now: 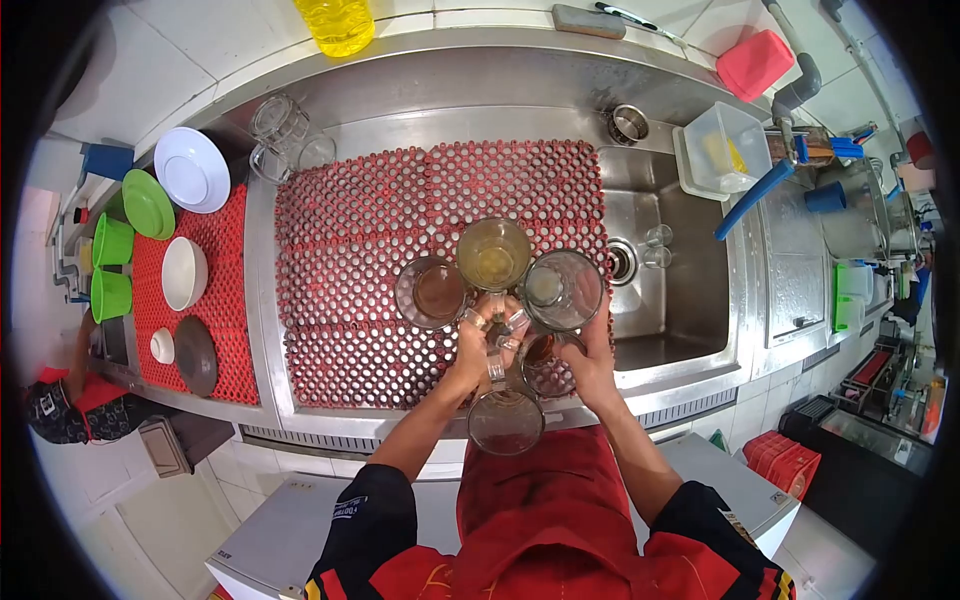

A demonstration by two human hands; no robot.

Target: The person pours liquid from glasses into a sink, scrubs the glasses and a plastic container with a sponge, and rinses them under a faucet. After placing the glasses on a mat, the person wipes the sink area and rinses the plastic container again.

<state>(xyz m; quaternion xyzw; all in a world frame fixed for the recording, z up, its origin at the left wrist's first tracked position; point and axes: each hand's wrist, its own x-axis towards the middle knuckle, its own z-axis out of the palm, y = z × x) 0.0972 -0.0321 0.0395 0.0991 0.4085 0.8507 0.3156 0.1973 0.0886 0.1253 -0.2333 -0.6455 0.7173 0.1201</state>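
Several glass mugs are bunched together over the front of the red perforated mat (350,220). My left hand (480,345) is closed round their gathered handles. One mug (494,254) at the top holds yellowish liquid, another (431,292) at the left holds brownish liquid, and a third (563,290) at the right looks cloudy. The lowest mug (505,422) hangs over the counter's front edge. My right hand (592,362) has its fingers against the reddish-brown mug (548,364) at the lower right.
A steel sink (680,220) at the right holds small glasses (657,246). Empty glass mugs (280,120) stand back left. Plates (192,170) and bowls (185,273) sit on the left mat. A clear container (730,150) is beyond the sink. Another person (75,405) is far left.
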